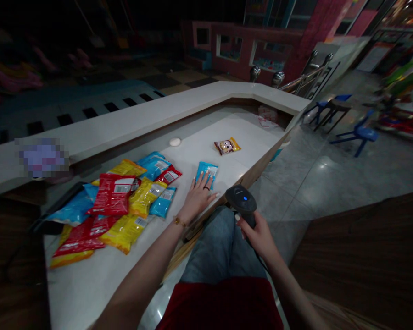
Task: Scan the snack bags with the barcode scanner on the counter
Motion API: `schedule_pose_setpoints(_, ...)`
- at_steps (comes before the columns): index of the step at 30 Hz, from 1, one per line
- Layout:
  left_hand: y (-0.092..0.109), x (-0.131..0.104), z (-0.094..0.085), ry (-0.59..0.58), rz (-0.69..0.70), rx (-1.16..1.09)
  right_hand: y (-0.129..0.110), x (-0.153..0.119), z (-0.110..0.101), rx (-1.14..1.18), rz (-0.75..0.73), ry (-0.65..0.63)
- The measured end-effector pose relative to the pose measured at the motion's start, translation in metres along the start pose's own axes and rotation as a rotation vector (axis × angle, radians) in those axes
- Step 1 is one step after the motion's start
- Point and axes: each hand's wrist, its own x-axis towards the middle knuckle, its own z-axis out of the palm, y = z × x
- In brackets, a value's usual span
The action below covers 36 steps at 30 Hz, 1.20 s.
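Note:
My left hand (199,191) lies with fingers spread on a blue snack packet (207,172), which rests flat on the white counter (192,133) with a pale label panel facing up. Wrapped around the handle of a black barcode scanner (241,200) is my right hand (258,231); a small blue light glows on the scanner's top. The scanner is held just off the counter's near edge, to the right of the blue packet. A brown and yellow packet with a cartoon face (227,146) lies farther back, touched by neither hand.
Left on the counter is a heap of red, yellow and blue snack packets (113,195), several showing barcodes. A white rounded object (175,142) sits near the raised ledge (141,118). Blue stools (363,133) stand on the tiled floor at right.

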Motion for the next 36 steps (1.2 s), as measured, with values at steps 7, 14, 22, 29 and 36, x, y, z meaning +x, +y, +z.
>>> schedule_pose_setpoints(7, 0.005, -0.03, 0.007, 0.2, -0.092, -0.206, 0.007, -0.002, 0.008, 0.025, -0.01, -0.03)
schedule_pose_setpoints(14, 0.017, -0.028, 0.003, 0.202, -0.227, -0.076, 0.006, -0.001, 0.011, -0.003, -0.032, -0.054)
schedule_pose_setpoints(22, 0.021, -0.03, -0.001, 0.195, -0.175, -0.068, 0.004, 0.001, 0.017, -0.074, -0.03, -0.105)
schedule_pose_setpoints(29, 0.018, -0.032, 0.0, 0.242, -0.175, -0.11, 0.007, 0.001, 0.016, -0.062, -0.015, -0.097)
schedule_pose_setpoints(36, 0.016, -0.032, 0.001, 0.238, -0.177, -0.118, 0.006, 0.001, 0.016, -0.077, -0.02, -0.082)
